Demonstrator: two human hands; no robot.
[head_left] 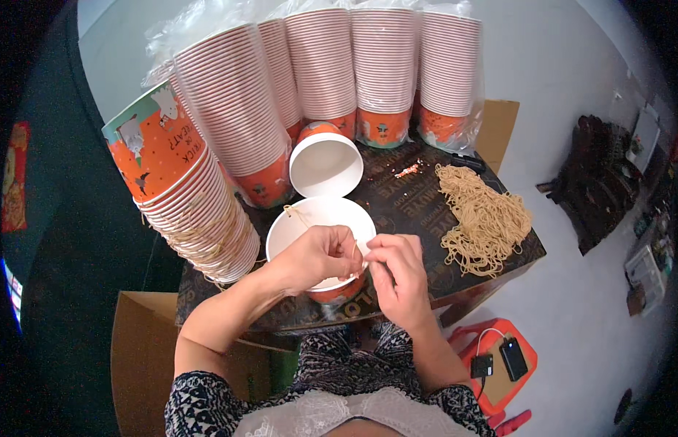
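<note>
The cup (pixel 337 213) stands upright near the front edge of the table (pixel 397 200), its smooth white inside facing up. Hands cover much of its near rim, and only a little of its orange outer wall shows below. A thin tan cord (pixel 294 212) loops over its far left rim; its path from there is hidden.

The left hand (pixel 317 255) reaches across the opening, thumb and forefinger pressed together, pinching a short bit of cord at the near right rim. The right hand (pixel 398 273) meets it from outside, fingers bent and thumb drawn in; whether it grips anything I cannot tell.

Just behind, a second cup (pixel 326 169) leans with its round mouth toward the wearer; whether the two rims touch is unclear. To the right lies a loose, crinkled cord heap (pixel 486 222). Small orange and white bits (pixel 408 171), too small to identify, are scattered beyond. A dark object (pixel 466 162) behind the heap is hard to make out.

At left, an upside-down stack (pixel 164 146) of ribbed rims is strung with cord. Taller upright stacks (pixel 320 62) stand in crinkled, clear plastic, their tops cut off. Below, a cardboard box (pixel 146 349) is partly hidden by the left arm.
</note>
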